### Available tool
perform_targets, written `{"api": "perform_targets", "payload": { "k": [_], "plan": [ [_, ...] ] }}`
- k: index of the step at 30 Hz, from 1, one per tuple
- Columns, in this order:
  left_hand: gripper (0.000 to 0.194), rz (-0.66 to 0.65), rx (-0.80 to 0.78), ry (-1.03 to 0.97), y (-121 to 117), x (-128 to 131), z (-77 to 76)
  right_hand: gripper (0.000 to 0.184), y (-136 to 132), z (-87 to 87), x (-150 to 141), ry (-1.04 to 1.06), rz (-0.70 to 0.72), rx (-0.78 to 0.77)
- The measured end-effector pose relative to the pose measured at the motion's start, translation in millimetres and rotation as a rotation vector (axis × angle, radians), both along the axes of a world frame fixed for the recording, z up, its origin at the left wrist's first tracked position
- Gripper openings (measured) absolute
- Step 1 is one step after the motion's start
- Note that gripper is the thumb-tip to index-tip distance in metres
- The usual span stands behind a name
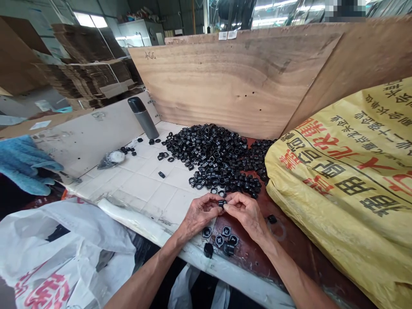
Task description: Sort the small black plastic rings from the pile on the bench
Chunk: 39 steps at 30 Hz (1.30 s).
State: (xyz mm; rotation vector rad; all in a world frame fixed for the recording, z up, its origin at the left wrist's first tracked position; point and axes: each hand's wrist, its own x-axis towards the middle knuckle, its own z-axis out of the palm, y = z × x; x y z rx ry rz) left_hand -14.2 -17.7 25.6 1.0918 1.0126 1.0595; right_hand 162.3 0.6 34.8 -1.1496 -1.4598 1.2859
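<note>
Between the fingertips of my left hand (201, 211) and my right hand (246, 211) is a small black plastic ring (222, 203). Both hands pinch it from opposite sides, just in front of a large heap of black plastic rings (206, 148). Close below my hands lie several black caps with cross-shaped insides (226, 231). Next to them a darker black cap (208, 250) rests near the table's front edge. A single black piece (272, 219) lies to the right of my right hand.
A yellow woven sack (322, 180) bulges over the right side. Wooden boards (225, 81) wall off the back. A grey bottle (143, 118) stands at the back left, beyond a small plastic bag (111, 159). White bags (64, 244) and a blue glove (25, 161) are at the left.
</note>
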Motion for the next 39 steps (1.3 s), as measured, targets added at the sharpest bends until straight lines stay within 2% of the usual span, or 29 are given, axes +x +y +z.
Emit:
{"api": "perform_targets", "payload": {
  "k": [5,7,16,22,26,28,31,34,39],
  "plan": [
    [0.037,0.030,-0.048,-0.091,0,0,9.5,0.023,-2,-0.6,0,0.018,-0.002,-0.028],
    [0.035,0.041,-0.024,-0.071,0,0,10.2,0.023,-2,-1.7,0,-0.016,0.006,0.024],
    [0.026,0.057,0.130,0.024,-1,-2,-6.5,0.014,-2,-7.2,-1,-0.262,-0.018,0.280],
    [0.022,0.018,0.252,0.141,-3,-3,-7.6,0.035,-3,-15.6,-1,-0.514,0.022,0.424],
    [0.022,0.022,0.185,0.073,-4,0,-3.8,0.022,-6,-9.9,-2,-0.392,-0.036,0.360],
    [0.025,0.033,0.138,0.011,-3,0,-1.7,0.022,-7,-6.0,-1,-0.335,0.008,0.396],
    [0.028,0.037,0.118,-0.011,-3,-1,0.2,0.017,-6,-7.7,0,-0.380,0.045,0.484],
    [0.029,0.038,0.135,0.024,-3,-2,-0.4,0.031,-4,-14.5,1,-0.461,0.008,0.520],
    [0.030,0.063,0.115,-0.007,-2,-2,-4.7,0.026,-6,-10.1,0,-0.403,0.022,0.436]
  ]
}}
